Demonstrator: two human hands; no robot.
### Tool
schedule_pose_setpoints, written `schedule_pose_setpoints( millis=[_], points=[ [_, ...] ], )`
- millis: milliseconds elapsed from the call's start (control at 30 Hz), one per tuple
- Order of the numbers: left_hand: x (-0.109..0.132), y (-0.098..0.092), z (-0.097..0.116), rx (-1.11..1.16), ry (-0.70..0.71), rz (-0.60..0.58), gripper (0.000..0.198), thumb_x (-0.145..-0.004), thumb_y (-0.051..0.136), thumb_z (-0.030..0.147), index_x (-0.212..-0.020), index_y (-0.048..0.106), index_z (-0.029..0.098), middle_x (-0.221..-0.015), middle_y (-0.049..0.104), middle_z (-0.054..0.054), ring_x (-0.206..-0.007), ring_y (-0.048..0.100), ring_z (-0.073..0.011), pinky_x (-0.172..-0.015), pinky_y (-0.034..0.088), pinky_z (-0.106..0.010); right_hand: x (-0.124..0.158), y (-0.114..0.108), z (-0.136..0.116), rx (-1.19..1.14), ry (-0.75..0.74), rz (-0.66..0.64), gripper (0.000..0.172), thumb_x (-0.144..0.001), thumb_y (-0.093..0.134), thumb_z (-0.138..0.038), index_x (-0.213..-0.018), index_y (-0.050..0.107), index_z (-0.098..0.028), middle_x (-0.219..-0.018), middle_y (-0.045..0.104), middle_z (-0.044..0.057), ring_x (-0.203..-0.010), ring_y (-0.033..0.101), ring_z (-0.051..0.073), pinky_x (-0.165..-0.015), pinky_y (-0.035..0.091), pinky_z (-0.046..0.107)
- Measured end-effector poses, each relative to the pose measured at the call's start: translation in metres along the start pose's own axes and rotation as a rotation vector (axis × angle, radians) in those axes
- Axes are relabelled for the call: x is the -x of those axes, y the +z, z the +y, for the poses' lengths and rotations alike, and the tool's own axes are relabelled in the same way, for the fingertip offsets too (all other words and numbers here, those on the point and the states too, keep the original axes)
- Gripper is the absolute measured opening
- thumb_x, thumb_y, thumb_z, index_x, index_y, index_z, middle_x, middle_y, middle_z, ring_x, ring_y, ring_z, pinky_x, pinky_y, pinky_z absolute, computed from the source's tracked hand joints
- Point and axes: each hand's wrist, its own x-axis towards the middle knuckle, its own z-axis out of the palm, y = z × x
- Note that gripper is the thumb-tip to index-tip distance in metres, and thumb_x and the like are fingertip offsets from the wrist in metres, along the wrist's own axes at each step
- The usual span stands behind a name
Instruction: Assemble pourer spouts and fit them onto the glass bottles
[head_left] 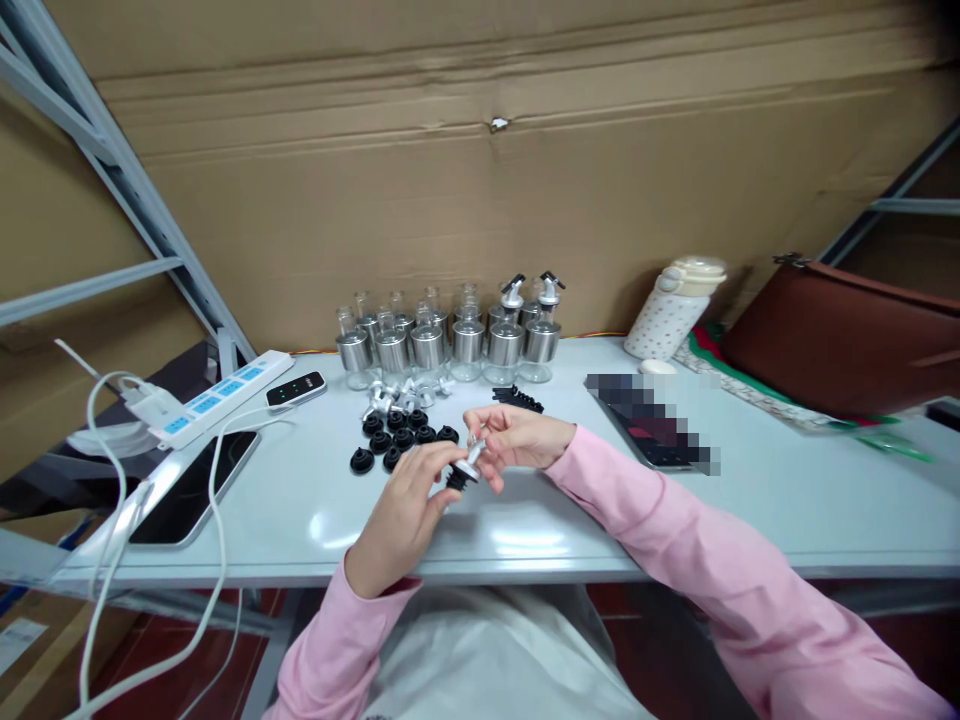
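In the head view, the left hand is pinching a ribbed black stopper, and the right hand is gripping the silver spout above it between thumb and fingers. Both pieces are hanging over the table, just beside the loose black stoppers. How firmly they're joining, I'm not able to tell. I'm thinking uneven pressure could be tilting the spout askew, while a slipping fingertip could be sending it rolling off the near edge.
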Motion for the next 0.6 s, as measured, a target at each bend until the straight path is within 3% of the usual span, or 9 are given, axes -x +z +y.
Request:
schedule_pose_setpoints(
  millis=[100,167,267,433,600],
  points=[
    [0.0,0.003,-0.001,0.025,-0.183,0.226,0.037,-0.09,0.038,0.024,-0.127,0.037,0.023,-0.121,0.052,-0.009,-0.107,0.05,-0.0182,-0.09,0.04,-0.033,-0.003,0.004,-0.002,0.07,-0.079,0.106,0.03,-0.068,0.072,-0.022,-0.083,0.048,-0.013,-0.074,0.069,0.005,-0.066,0.068,0.015,-0.06,0.055,0.024],
    [0.0,0.005,-0.002,0.046,-0.311,0.304,0.036,-0.09,0.04,0.028,-0.125,0.039,0.022,-0.117,0.055,-0.008,-0.102,0.053,-0.0178,-0.089,0.04,-0.034,-0.007,0.006,-0.001,0.1,-0.091,0.158,0.029,-0.067,0.073,-0.019,-0.083,0.049,-0.013,-0.074,0.069,0.004,-0.066,0.068,0.014,-0.061,0.054,0.023],
    [0.0,0.007,-0.001,0.163,-0.395,0.302,0.031,-0.088,0.044,0.033,-0.115,0.047,0.02,-0.107,0.059,-0.008,-0.094,0.057,-0.018,-0.086,0.042,-0.034,-0.011,0.007,0.003,0.112,-0.084,0.196,0.028,-0.069,0.071,-0.023,-0.086,0.051,-0.013,-0.07,0.067,0.002,-0.058,0.065,0.01,-0.057,0.052,0.021],
    [-0.003,0.004,0.005,0.608,-0.463,0.277,0.031,-0.084,0.049,0.039,-0.106,0.046,0.018,-0.094,0.061,-0.005,-0.072,0.061,-0.0137,-0.073,0.047,-0.03,-0.013,0.006,0.007,0.216,-0.064,0.216,0.03,-0.072,0.068,-0.03,-0.091,0.051,-0.013,-0.067,0.065,0.0,-0.057,0.062,0.008,-0.058,0.051,0.022],
    [-0.005,0.002,0.006,0.668,-0.509,0.278,0.028,-0.083,0.051,0.04,-0.1,0.048,0.018,-0.09,0.06,-0.004,-0.071,0.06,-0.013,-0.073,0.047,-0.03,-0.013,0.004,0.008,0.351,-0.069,0.257,0.03,-0.071,0.067,-0.032,-0.09,0.053,-0.014,-0.071,0.061,0.0,-0.059,0.059,0.008,-0.059,0.05,0.023]
  ],
)
